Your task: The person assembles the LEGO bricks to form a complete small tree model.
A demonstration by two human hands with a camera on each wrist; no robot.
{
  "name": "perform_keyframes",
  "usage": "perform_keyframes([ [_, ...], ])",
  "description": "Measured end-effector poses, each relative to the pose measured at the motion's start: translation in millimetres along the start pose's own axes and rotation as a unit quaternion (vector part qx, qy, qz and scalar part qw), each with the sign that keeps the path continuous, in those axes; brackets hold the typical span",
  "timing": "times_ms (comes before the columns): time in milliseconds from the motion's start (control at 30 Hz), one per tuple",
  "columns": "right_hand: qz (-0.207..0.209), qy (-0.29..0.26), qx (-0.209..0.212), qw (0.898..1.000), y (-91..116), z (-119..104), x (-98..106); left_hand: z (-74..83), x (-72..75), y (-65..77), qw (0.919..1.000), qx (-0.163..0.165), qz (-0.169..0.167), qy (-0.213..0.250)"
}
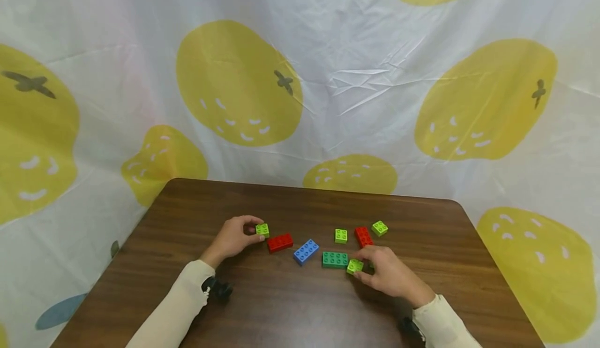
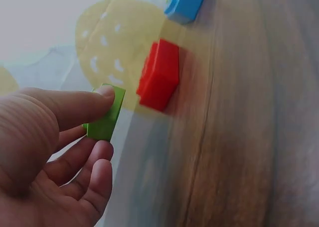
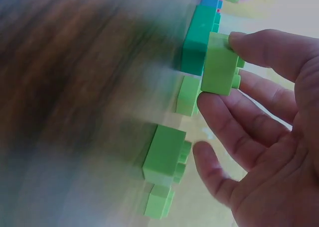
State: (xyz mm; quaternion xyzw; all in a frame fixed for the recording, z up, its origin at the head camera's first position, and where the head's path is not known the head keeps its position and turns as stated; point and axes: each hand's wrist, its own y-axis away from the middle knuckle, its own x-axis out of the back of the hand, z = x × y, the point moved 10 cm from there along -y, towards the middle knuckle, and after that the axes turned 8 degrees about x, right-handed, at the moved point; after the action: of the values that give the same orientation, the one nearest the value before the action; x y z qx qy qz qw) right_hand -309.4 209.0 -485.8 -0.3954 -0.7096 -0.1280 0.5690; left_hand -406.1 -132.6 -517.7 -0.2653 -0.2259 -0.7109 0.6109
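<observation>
At the left of the group, my left hand (image 1: 236, 236) pinches a lime green toy brick (image 1: 262, 230) between thumb and fingers; the left wrist view shows the same lime brick (image 2: 105, 115) under the thumb. Just right of it lies a red brick (image 1: 280, 243), followed by a blue brick (image 1: 306, 251). My right hand (image 1: 389, 272) grips another lime brick (image 1: 354, 266) by its sides, close to the right end of a dark green brick (image 1: 335, 259). In the right wrist view this held lime brick (image 3: 219, 63) overlaps the dark green brick (image 3: 195, 43).
Farther back lie a small lime brick (image 1: 340, 235), a red brick (image 1: 363, 237) and one more lime brick (image 1: 379, 228). A lime brick (image 3: 165, 155) near the right hand is mostly hidden from the head view. A lemon-patterned curtain (image 1: 328, 103) hangs behind the wooden table (image 1: 262, 306).
</observation>
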Motion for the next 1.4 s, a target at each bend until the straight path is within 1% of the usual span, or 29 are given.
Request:
perform_keyframes([
  [100,0.004,-0.008,0.007,1.000,-1.6,-4.6,1.5,9.4,-1.3,8.8,0.9999,-0.013,-0.003,0.000],
  [233,0.008,-0.006,0.019,1.000,-3.9,-12.2,3.2,25.7,-8.2,23.8,0.9990,-0.035,-0.023,0.015],
  [300,0.010,-0.008,0.027,1.000,-5.3,-16.7,3.9,33.6,-13.9,31.6,0.9979,-0.045,-0.038,0.029],
  [367,0.013,-0.011,0.037,0.999,-7.0,-21.7,4.5,40.0,-21.3,38.8,0.9965,-0.047,-0.056,0.041],
  [433,0.017,-0.016,0.046,0.999,-8.3,-26.1,5.3,45.8,-29.4,44.9,0.9949,-0.056,-0.069,0.046],
  [567,0.028,-0.025,0.062,0.997,-10.8,-33.9,6.1,56.9,-44.4,54.2,0.9921,-0.080,-0.084,0.048],
  [667,0.034,-0.029,0.075,0.996,-12.9,-40.1,5.2,62.9,-56.1,58.7,0.9898,-0.092,-0.098,0.047],
  [767,0.036,-0.030,0.087,0.995,-15.1,-46.5,3.7,67.8,-68.2,63.0,0.9866,-0.098,-0.122,0.048],
  [900,0.038,-0.036,0.088,0.995,-17.0,-53.2,2.5,75.1,-80.6,69.0,0.9829,-0.103,-0.144,0.051],
  [1000,0.039,-0.044,0.090,0.994,-18.4,-58.5,0.8,79.3,-87.9,72.6,0.9815,-0.105,-0.152,0.051],
  [1200,0.043,-0.043,0.111,0.992,-19.9,-71.7,-2.7,87.1,-101.7,77.3,0.9775,-0.107,-0.174,0.055],
  [1333,0.032,-0.047,0.110,0.992,-20.8,-77.7,-5.8,91.1,-109.3,78.4,0.9768,-0.102,-0.181,0.053],
  [1400,0.024,-0.058,0.107,0.992,-21.2,-79.6,-8.4,92.8,-113.3,78.5,0.9766,-0.100,-0.183,0.052],
])
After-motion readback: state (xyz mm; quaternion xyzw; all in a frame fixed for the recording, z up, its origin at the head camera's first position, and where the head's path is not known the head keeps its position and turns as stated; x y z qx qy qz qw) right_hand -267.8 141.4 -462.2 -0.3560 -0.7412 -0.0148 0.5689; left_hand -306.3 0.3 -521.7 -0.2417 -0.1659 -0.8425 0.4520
